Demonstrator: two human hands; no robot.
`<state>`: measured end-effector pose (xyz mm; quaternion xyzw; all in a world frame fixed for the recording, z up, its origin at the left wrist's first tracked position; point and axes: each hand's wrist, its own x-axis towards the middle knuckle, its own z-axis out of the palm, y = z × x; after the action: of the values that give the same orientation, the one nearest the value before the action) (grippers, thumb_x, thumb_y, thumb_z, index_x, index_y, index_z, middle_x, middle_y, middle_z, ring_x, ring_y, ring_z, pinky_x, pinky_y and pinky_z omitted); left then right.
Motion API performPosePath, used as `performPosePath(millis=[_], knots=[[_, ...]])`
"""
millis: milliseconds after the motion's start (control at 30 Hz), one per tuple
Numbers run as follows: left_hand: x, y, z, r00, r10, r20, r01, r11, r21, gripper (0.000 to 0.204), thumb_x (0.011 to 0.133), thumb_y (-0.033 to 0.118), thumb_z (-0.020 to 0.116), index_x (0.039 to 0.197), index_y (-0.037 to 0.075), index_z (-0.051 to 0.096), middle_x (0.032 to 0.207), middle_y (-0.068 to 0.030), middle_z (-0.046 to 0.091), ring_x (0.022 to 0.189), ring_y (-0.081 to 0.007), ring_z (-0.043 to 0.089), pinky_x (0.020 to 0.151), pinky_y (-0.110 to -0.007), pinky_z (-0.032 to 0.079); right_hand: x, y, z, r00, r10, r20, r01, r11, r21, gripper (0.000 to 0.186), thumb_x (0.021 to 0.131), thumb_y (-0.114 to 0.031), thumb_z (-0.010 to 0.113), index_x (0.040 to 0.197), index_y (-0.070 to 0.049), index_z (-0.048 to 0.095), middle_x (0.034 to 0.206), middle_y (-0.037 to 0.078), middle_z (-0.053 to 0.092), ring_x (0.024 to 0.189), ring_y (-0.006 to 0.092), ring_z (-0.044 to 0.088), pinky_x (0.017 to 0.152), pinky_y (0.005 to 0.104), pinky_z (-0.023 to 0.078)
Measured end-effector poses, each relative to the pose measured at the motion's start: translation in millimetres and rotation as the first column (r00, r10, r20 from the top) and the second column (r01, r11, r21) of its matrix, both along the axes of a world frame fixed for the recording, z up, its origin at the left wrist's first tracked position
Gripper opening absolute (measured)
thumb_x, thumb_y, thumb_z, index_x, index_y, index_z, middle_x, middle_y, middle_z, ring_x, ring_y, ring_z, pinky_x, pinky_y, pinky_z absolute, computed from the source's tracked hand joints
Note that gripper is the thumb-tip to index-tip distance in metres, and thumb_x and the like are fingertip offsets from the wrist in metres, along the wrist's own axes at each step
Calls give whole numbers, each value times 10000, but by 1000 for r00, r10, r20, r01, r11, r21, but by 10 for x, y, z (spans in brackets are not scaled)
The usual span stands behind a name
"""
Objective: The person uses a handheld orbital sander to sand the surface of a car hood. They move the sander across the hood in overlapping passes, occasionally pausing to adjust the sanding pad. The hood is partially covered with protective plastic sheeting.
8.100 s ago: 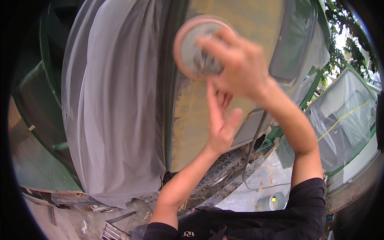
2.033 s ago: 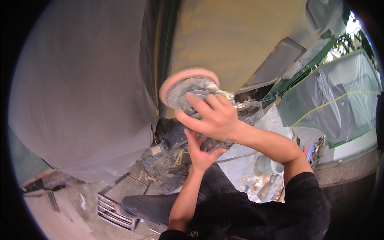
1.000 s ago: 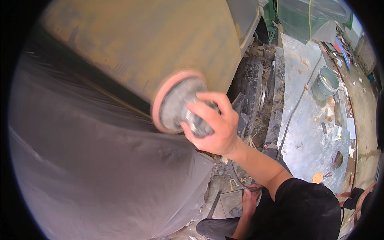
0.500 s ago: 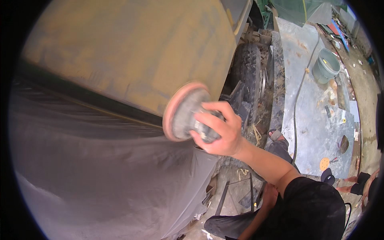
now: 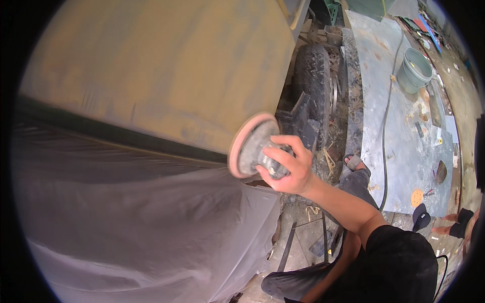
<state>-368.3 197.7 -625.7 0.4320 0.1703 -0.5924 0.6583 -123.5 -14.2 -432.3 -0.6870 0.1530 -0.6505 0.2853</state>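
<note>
A small pale marking on the grey housing of a handheld disc sander (image 5: 256,146) is too small and blurred to read; a yellow patch on the grey-green bucket (image 5: 415,73) is equally unreadable. The person's right hand (image 5: 290,166) grips the sander near the centre of the view, its fingers curled around the housing with gaps between them, the forearm slanting up and leftward from a black short sleeve (image 5: 404,257). The left forearm (image 5: 348,255) shows low in the view, partly behind the right arm; its hand is hard to make out, so I cannot tell how those fingers are set. The sander is round, with a pinkish rim around its pad and a dusty, slightly blurred body. It is tilted, the pad facing left, at the lower right corner of a patchy yellow-and-grey panel (image 5: 161,65); whether it touches is unclear. A dark strip (image 5: 126,137) edges the panel above draped grey plastic sheeting (image 5: 141,217). To the right, a metal sheet (image 5: 374,96) carries the bucket, a dark hose (image 5: 388,136) and a tan perforated sanding disc (image 5: 417,197).
</note>
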Motion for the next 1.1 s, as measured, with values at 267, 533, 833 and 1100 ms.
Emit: performPosePath(millis=[267,533,833,1100], knots=[[-35,51,-211,999,-32,-3,32,999,-4,475,1157,333,357,1467,-24,403,1496,-186,493,1406,-302,489,1191,-462,384,26,-55,781,1000,24,4,-23,996,-83,532,598,-112,941,1087,-128,731,1119,131,664,849,276,727,675,351,613],[-112,-6,-376,999,-34,16,35,999,-24,473,1155,323,368,1478,-22,397,1498,-181,492,1402,-300,490,1185,-455,386,57,-27,311,998,16,66,-12,997,-73,536,611,-99,917,1110,-163,733,1093,92,650,805,258,714,654,350,597],[-121,-79,-499,998,-58,24,58,998,-40,471,1153,311,380,1489,-19,391,1500,-177,491,1396,-297,491,1178,-446,388,55,-71,201,998,6,57,-2,997,-76,505,625,-122,922,1094,-157,738,1101,102,655,807,252,715,660,349,606],[-149,-54,-634,998,-65,14,65,998,-17,471,1151,300,391,1500,-16,385,1502,-173,489,1392,-295,493,1172,-438,390,61,-76,647,999,29,19,-27,993,-116,559,603,-92,932,1121,-110,723,1108,148,662,864,294,713,699,370,602]])
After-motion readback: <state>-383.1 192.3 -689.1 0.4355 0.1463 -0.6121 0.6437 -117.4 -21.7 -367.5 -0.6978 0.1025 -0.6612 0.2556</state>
